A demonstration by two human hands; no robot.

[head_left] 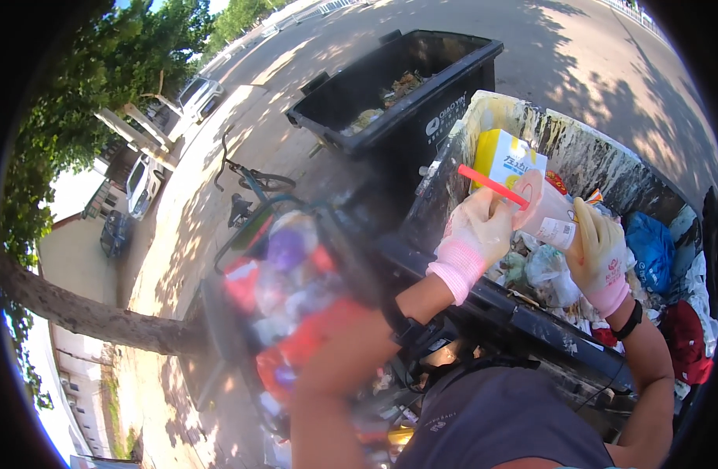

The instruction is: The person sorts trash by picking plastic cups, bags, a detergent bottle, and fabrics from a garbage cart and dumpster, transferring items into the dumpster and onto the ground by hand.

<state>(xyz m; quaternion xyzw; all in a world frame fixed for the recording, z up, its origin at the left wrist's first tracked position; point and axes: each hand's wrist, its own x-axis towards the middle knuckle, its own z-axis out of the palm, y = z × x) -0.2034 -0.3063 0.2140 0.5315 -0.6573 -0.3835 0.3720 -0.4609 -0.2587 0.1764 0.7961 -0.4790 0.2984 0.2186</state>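
Observation:
A clear plastic drink cup (557, 213) with a white label is tilted between my hands above an open trash bin. Its lid end points left, with a red straw (492, 186) sticking out. My left hand (478, 231), in a whitish glove with a pink cuff, is closed at the lid edge beside the straw. Around the cup's base my right hand (598, 248) is closed, gloved the same way. Behind the cup stands a yellow and white box (506, 160) in the bin. Below lie a clear plastic bag (552, 275) and a blue bag (650, 248).
The stained bin (601, 144) is directly before me. Beyond it stands another dark bin (398, 86) with some waste inside. At my left is a blurred heap of bagged trash (285, 293). A bicycle (253, 181), a tree trunk (101, 313) and parked cars (144, 186) are farther left.

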